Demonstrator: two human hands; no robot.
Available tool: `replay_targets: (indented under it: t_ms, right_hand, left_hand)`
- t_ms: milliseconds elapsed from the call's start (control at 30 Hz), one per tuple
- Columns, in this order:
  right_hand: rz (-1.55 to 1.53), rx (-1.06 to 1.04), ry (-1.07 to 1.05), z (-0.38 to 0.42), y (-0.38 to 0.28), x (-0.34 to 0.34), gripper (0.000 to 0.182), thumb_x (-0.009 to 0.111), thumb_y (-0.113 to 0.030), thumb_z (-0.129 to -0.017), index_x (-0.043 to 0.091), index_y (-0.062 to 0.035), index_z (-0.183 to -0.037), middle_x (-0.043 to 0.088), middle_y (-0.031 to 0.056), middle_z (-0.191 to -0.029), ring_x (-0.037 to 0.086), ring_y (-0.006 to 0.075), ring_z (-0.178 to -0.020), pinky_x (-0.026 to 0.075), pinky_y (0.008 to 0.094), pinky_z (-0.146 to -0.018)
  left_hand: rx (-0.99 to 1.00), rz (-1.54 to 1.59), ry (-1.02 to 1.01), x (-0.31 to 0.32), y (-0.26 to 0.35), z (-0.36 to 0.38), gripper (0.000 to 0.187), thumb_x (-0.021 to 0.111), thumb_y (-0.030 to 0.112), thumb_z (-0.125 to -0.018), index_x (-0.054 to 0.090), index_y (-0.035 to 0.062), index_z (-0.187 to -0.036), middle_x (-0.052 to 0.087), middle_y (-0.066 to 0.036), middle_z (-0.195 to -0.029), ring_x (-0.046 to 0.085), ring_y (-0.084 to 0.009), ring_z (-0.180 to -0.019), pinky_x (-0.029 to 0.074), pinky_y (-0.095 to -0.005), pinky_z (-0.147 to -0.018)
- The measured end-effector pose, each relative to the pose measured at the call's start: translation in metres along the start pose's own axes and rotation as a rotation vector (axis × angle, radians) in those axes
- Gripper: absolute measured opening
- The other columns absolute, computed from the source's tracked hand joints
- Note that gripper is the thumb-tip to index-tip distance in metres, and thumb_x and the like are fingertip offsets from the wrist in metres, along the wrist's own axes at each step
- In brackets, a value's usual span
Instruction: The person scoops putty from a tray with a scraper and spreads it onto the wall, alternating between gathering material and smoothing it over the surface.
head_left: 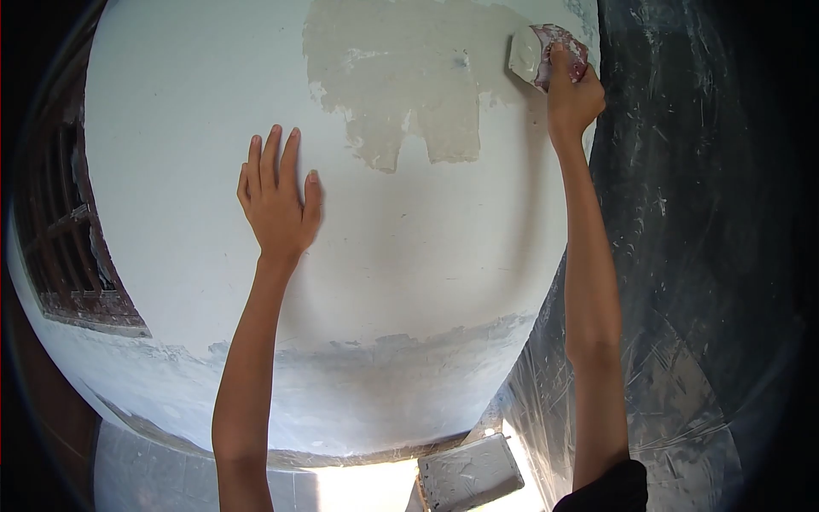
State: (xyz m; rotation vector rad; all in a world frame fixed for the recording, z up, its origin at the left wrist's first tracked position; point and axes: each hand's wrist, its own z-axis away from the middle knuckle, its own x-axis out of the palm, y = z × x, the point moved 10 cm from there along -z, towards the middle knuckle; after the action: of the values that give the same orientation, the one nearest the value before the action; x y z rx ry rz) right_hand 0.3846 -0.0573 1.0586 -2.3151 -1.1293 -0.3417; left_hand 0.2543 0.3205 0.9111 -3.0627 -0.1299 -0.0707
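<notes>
Right hand clamped on flat putty-smeared trowel with reddish handle, up at top right of white plastered wall. Blade pressed flat against wall at edge of beige fresh filler patch. Likely light, stiff blade, slick where wet; best held by the handle, clear of the smeared face. Left hand open, fingers spread, palm flat on wall, holding nothing. Wall smooth, greyer and rougher along lower band. Brown wooden window grille at left. Clear plastic sheeting draped at right. Grey putty-caked rectangular board on floor below, well apart from both hands.
</notes>
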Motion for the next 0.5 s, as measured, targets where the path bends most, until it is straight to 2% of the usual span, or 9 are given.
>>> replay_targets:
  t_ms: [67,133,200,333,500]
  right_hand:
    - [-0.368,0.025,-0.152,0.031,-0.035,0.016,0.050,0.073,-0.050,-0.084,0.067,-0.0005,-0.077,0.068,0.0109,-0.069,0.063,0.0261,-0.062,0.051,0.0388,-0.064]
    - [-0.423,-0.054,-0.309,0.065,-0.071,0.044,0.050,0.074,-0.049,-0.084,0.063,-0.0011,-0.073,0.063,0.0093,-0.063,0.058,0.0244,-0.056,0.049,0.0374,-0.060]
    - [-0.302,-0.160,-0.438,0.089,-0.092,0.070,0.052,0.073,-0.050,-0.084,0.059,-0.0019,-0.070,0.060,0.0091,-0.058,0.055,0.0243,-0.052,0.047,0.0376,-0.057]
    - [-0.144,-0.181,-0.442,0.074,-0.081,0.078,0.055,0.073,-0.052,-0.084,0.056,-0.0025,-0.067,0.058,0.0092,-0.056,0.055,0.0248,-0.050,0.047,0.0387,-0.056]
    - [0.058,-0.104,-0.200,0.017,-0.014,0.040,0.059,0.069,-0.059,-0.083,0.067,0.0001,-0.075,0.066,0.0141,-0.064,0.065,0.0315,-0.060,0.051,0.0423,-0.064]
  left_hand:
    - [-0.003,0.000,0.002,0.001,0.000,-0.002,0.051,0.046,0.025,-0.098,0.046,0.0135,-0.148,0.040,-0.009,-0.156,0.028,-0.0296,-0.148,0.018,-0.0479,-0.117]
    - [0.002,-0.003,-0.002,0.001,-0.001,0.000,0.051,0.046,0.025,-0.098,0.046,0.0133,-0.148,0.040,-0.009,-0.156,0.028,-0.0299,-0.148,0.018,-0.0479,-0.117]
    - [-0.002,-0.001,-0.006,0.002,-0.001,0.001,0.051,0.046,0.025,-0.098,0.046,0.0131,-0.148,0.040,-0.009,-0.156,0.028,-0.0301,-0.148,0.018,-0.0478,-0.117]
    - [0.009,-0.016,-0.008,0.002,-0.002,0.000,0.052,0.045,0.024,-0.098,0.046,0.0126,-0.148,0.040,-0.009,-0.156,0.028,-0.0301,-0.148,0.018,-0.0478,-0.117]
    - [0.006,-0.007,-0.009,0.003,-0.002,0.001,0.052,0.045,0.025,-0.098,0.046,0.0127,-0.148,0.039,-0.009,-0.156,0.028,-0.0301,-0.148,0.018,-0.0479,-0.117]
